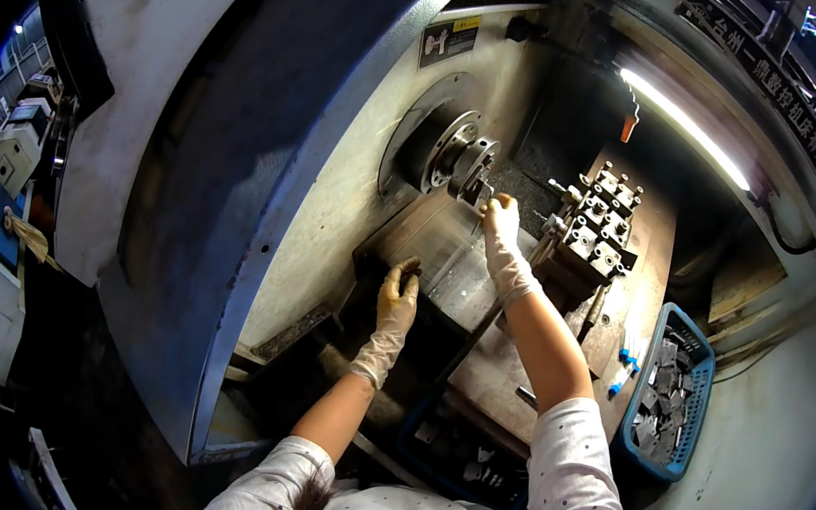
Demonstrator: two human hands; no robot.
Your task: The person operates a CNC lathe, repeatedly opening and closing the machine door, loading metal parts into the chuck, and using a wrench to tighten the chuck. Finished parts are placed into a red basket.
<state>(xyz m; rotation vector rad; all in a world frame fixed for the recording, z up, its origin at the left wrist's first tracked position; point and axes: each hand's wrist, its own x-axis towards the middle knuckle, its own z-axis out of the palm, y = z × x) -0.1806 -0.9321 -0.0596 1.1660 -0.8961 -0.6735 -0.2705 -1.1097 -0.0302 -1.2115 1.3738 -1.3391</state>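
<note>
Small bright metal piece (484, 192): at the front face of the chuck, just by the right fingertips; its outline is too small to read. If it sits crooked or is only half seated, it could work loose or be thrown once the spindle turns.

Round grey steel chuck with stepped nose (450, 151): mounted on the pale inner wall. Principal hazard: any turning with fingers this close could catch the glove and draw the hand in.

Right hand in thin whitish glove (501, 215): raised at the chuck, fingers curled in a narrow grip; whether they close on the piece cannot be told. A slick or loose glove could let the piece slip.

Left hand in stained whitish glove (398, 292): lower, apart from the chuck, fingers bent; the dark patch at the fingertips may be a part or grime, so what the grip holds cannot be told. A part dropped here could fall into the dark recess below.

Grey sheet-metal cover (465, 287): beneath and between the hands; a dropped piece could skid off its smooth surface.

Dark steel tool block with rows of bolts (594, 226): right of the right hand, near the forearm. Its projecting tools could scrape the arm if it is pulled back carelessly.

Blue plastic lattice basket (700, 404): farther right, tilted in view, heaped with flat grey metal pieces (663, 400). Pieces could slide out if the basket were knocked.
</note>
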